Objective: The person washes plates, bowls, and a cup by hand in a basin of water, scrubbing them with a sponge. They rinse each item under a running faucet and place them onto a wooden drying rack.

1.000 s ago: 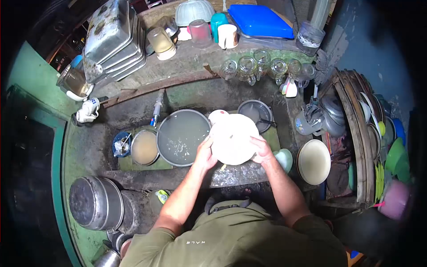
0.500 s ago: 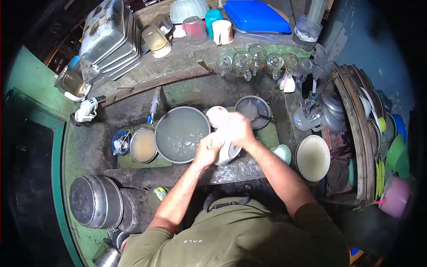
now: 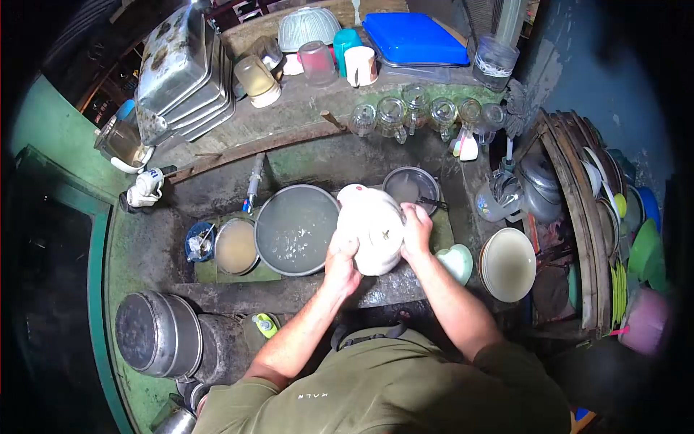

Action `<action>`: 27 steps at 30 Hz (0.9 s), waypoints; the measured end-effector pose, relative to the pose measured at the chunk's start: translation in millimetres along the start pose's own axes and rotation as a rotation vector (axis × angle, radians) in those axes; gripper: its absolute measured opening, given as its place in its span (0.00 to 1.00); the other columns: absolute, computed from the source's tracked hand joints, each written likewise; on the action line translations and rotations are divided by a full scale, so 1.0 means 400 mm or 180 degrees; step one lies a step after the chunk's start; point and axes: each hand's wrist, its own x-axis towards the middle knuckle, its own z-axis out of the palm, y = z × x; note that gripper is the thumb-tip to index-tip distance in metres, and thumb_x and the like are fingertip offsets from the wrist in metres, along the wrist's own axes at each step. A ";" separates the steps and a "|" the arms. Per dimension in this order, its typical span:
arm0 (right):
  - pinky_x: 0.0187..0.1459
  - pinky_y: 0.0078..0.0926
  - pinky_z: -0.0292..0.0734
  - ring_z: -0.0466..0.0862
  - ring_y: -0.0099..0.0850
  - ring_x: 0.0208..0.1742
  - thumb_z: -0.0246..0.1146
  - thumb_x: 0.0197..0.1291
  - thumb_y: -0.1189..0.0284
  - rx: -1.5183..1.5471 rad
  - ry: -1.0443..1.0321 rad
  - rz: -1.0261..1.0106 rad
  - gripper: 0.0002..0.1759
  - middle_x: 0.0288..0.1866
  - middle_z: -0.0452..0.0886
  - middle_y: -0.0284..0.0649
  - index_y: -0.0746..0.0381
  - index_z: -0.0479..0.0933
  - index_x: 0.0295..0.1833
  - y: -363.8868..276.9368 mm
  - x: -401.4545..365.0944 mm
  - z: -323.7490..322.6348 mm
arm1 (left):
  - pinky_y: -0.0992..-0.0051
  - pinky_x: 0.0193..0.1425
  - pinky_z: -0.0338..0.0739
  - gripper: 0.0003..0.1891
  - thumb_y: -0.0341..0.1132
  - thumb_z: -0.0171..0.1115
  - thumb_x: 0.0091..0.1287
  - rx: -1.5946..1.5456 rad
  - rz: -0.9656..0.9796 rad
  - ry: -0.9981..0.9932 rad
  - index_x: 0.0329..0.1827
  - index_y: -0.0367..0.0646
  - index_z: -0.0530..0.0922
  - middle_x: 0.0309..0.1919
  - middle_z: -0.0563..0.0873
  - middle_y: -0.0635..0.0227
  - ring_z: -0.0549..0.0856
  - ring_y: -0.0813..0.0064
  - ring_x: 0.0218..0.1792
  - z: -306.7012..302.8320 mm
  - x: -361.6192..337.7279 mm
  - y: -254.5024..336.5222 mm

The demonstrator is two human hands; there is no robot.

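Between my two hands, above the sink ledge, are overlapping white dishes [image 3: 372, 224]; glare hides whether they are plates or bowls. My left hand [image 3: 342, 266] grips their lower left edge. On the opposite edge, my right hand [image 3: 416, 230] is closed with its thumb on top. Just behind them shows a white piece with a red mark [image 3: 352, 190]. Left of the dishes stands a large basin of cloudy water [image 3: 298, 230]. A dark pan with a handle [image 3: 410, 189] sits behind my right hand.
A pot of brownish water [image 3: 236, 247] and a small blue container [image 3: 199, 241] stand farther left. Pale green dishes [image 3: 455, 262] and stacked cream bowls [image 3: 509, 265] lie right. Glass mugs [image 3: 391, 114] line the back ledge. A big metal pot [image 3: 159, 333] is at lower left.
My hands have moved apart to opposite edges of the white dishes, which now face up in full view. Earlier my right hand lay over them. The view has shifted slightly.
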 end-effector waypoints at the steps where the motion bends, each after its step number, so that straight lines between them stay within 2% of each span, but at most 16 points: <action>1: 0.45 0.23 0.75 0.80 0.24 0.41 0.61 0.64 0.72 0.0080 -0.0023 0.0170 0.09 0.39 0.81 0.34 0.67 0.79 0.44 0.001 -0.007 -0.020 | 0.57 0.67 0.73 0.23 0.36 0.57 0.72 0.0518 0.0046 0.0102 0.68 0.38 0.66 0.59 0.79 0.58 0.77 0.63 0.62 0.000 0.003 0.000; 2: 0.45 0.23 0.75 0.80 0.24 0.41 0.61 0.64 0.72 0.0088 -0.0005 0.0192 0.09 0.39 0.81 0.34 0.67 0.79 0.44 0.001 -0.002 -0.040 | 0.57 0.67 0.73 0.23 0.36 0.57 0.72 0.0537 0.0027 0.0116 0.68 0.38 0.66 0.59 0.79 0.58 0.77 0.63 0.62 -0.015 0.011 0.024; 4: 0.46 0.21 0.74 0.80 0.23 0.41 0.62 0.65 0.72 -0.1031 -0.0350 0.0157 0.09 0.39 0.82 0.35 0.68 0.80 0.44 -0.027 0.011 -0.062 | 0.51 0.71 0.68 0.29 0.44 0.57 0.72 0.0602 -0.1997 -0.0277 0.71 0.38 0.62 0.68 0.72 0.58 0.71 0.60 0.69 -0.059 0.050 0.088; 8: 0.47 0.23 0.76 0.82 0.24 0.42 0.62 0.65 0.71 -0.1148 -0.0636 -0.0462 0.12 0.41 0.86 0.37 0.69 0.81 0.47 -0.049 0.036 -0.050 | 0.50 0.70 0.69 0.25 0.41 0.49 0.76 -0.0143 -0.1281 -0.0231 0.71 0.37 0.61 0.66 0.73 0.54 0.73 0.56 0.67 -0.047 0.083 0.030; 10: 0.52 0.29 0.77 0.84 0.32 0.46 0.60 0.63 0.73 -0.1297 -0.0228 -0.0826 0.11 0.41 0.86 0.43 0.69 0.80 0.45 -0.044 -0.018 -0.032 | 0.52 0.71 0.67 0.25 0.40 0.49 0.76 -0.0399 -0.1146 -0.0335 0.71 0.38 0.61 0.67 0.72 0.54 0.73 0.56 0.67 -0.027 0.093 -0.010; 11: 0.56 0.38 0.76 0.83 0.42 0.52 0.61 0.60 0.74 -0.1901 -0.0161 -0.2049 0.09 0.43 0.85 0.49 0.67 0.81 0.44 -0.024 -0.047 -0.030 | 0.54 0.70 0.69 0.24 0.38 0.49 0.76 -0.0375 -0.0767 -0.0022 0.71 0.38 0.61 0.65 0.73 0.54 0.74 0.57 0.66 -0.013 0.099 -0.037; 14: 0.62 0.47 0.71 0.79 0.47 0.60 0.65 0.46 0.77 -0.2744 -0.1529 -0.3417 0.11 0.53 0.82 0.47 0.62 0.83 0.38 -0.112 -0.166 0.033 | 0.65 0.61 0.77 0.18 0.31 0.50 0.75 0.0083 -0.0358 0.0389 0.66 0.39 0.67 0.57 0.79 0.60 0.81 0.66 0.56 -0.017 0.092 -0.090; 16: 0.58 0.44 0.75 0.81 0.46 0.57 0.63 0.49 0.78 -0.2470 -0.1804 -0.3345 0.08 0.49 0.84 0.47 0.63 0.83 0.37 -0.118 -0.128 0.055 | 0.69 0.56 0.79 0.18 0.26 0.51 0.72 -0.0101 -0.0425 -0.0016 0.65 0.39 0.69 0.54 0.81 0.63 0.82 0.71 0.51 -0.027 0.072 -0.106; 19: 0.54 0.36 0.77 0.84 0.43 0.49 0.64 0.55 0.72 -0.1903 -0.0779 -0.2410 0.10 0.42 0.85 0.48 0.66 0.81 0.41 -0.114 -0.012 0.041 | 0.72 0.47 0.80 0.14 0.26 0.55 0.70 0.0911 0.0018 0.0036 0.58 0.37 0.74 0.46 0.83 0.66 0.83 0.76 0.44 0.026 0.014 -0.092; 20: 0.53 0.34 0.77 0.84 0.39 0.48 0.62 0.63 0.68 -0.1482 -0.0256 -0.1344 0.12 0.43 0.85 0.43 0.66 0.80 0.44 -0.111 -0.003 0.019 | 0.72 0.47 0.80 0.14 0.26 0.55 0.70 0.0907 0.0032 0.0038 0.58 0.37 0.74 0.46 0.83 0.66 0.83 0.76 0.44 0.014 0.011 -0.091; 22: 0.55 0.34 0.76 0.82 0.36 0.49 0.61 0.66 0.59 -0.0436 -0.0217 -0.0204 0.17 0.45 0.85 0.38 0.63 0.79 0.48 -0.103 -0.002 -0.035 | 0.76 0.42 0.76 0.10 0.25 0.60 0.67 0.3504 0.0408 -0.0600 0.50 0.34 0.78 0.36 0.84 0.73 0.81 0.80 0.35 -0.016 0.002 -0.075; 23: 0.56 0.35 0.75 0.82 0.37 0.49 0.61 0.66 0.55 0.0332 -0.0175 0.0709 0.20 0.45 0.84 0.38 0.62 0.79 0.49 -0.111 -0.013 -0.058 | 0.79 0.38 0.73 0.07 0.28 0.61 0.68 0.3767 0.0472 -0.0863 0.45 0.35 0.81 0.28 0.82 0.74 0.77 0.84 0.30 -0.018 0.003 -0.071; 24: 0.58 0.35 0.74 0.82 0.37 0.50 0.60 0.65 0.50 0.1079 -0.0115 0.1662 0.24 0.46 0.83 0.38 0.60 0.79 0.49 -0.164 -0.051 -0.062 | 0.73 0.47 0.79 0.18 0.22 0.62 0.59 0.4813 0.0518 -0.1291 0.53 0.41 0.81 0.43 0.88 0.61 0.88 0.66 0.41 -0.014 0.002 -0.040; 25: 0.61 0.40 0.72 0.81 0.37 0.52 0.58 0.63 0.42 0.1264 -0.0601 0.1684 0.31 0.48 0.83 0.41 0.60 0.78 0.53 -0.203 -0.066 -0.084 | 0.71 0.51 0.79 0.21 0.21 0.63 0.54 0.5087 0.1080 -0.1974 0.53 0.44 0.82 0.45 0.88 0.62 0.87 0.64 0.45 -0.017 0.007 -0.020; 26: 0.60 0.42 0.75 0.82 0.38 0.54 0.56 0.65 0.48 0.1045 -0.0854 0.1852 0.29 0.51 0.82 0.43 0.61 0.75 0.58 -0.240 -0.072 -0.113 | 0.69 0.54 0.79 0.25 0.21 0.64 0.49 0.5330 0.1682 -0.2671 0.53 0.46 0.83 0.48 0.87 0.63 0.86 0.62 0.49 -0.020 0.015 0.002; 27: 0.58 0.42 0.77 0.82 0.38 0.54 0.56 0.64 0.56 0.0790 -0.1210 0.2044 0.25 0.52 0.82 0.44 0.62 0.75 0.59 -0.203 -0.037 -0.176 | 0.63 0.64 0.75 0.30 0.21 0.64 0.41 0.5629 0.1432 -0.3053 0.53 0.51 0.83 0.49 0.87 0.69 0.84 0.64 0.54 -0.020 0.013 0.025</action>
